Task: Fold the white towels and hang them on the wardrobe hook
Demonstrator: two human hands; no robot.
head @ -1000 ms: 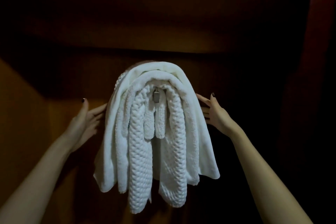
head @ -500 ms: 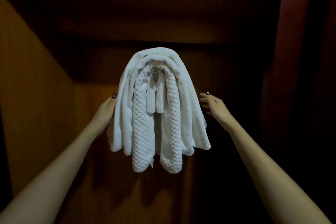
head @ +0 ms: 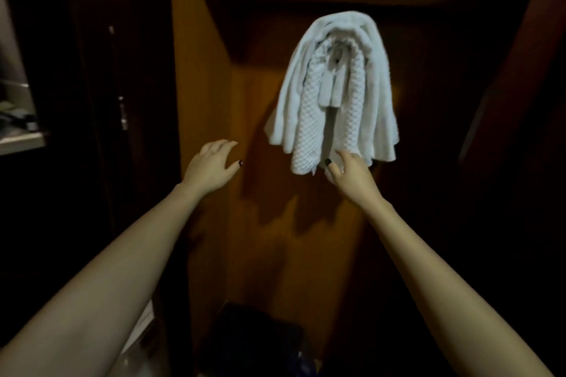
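Several folded white towels (head: pixel 333 92) hang draped in a bunch over the wardrobe hook (head: pixel 336 56), of which only a small metal tip shows between the folds. The inner towels have a waffle texture, the outer ones are smooth. My left hand (head: pixel 214 165) is held out to the lower left of the bunch, fingers apart, touching nothing. My right hand (head: pixel 349 173) is just under the hanging ends, fingers spread, its fingertips at the lower edge of the towels.
The towels hang inside a dim wooden wardrobe with a brown back panel (head: pixel 300 223) and a left side wall (head: pixel 199 70). A dark bin-like shape (head: pixel 254 340) sits on the wardrobe floor. A shelf edge (head: pixel 21 141) shows at far left.
Both hands have dropped from the sides of the towel bunch to below it. The view has pulled back and shifted left, so the towels now sit upper right.
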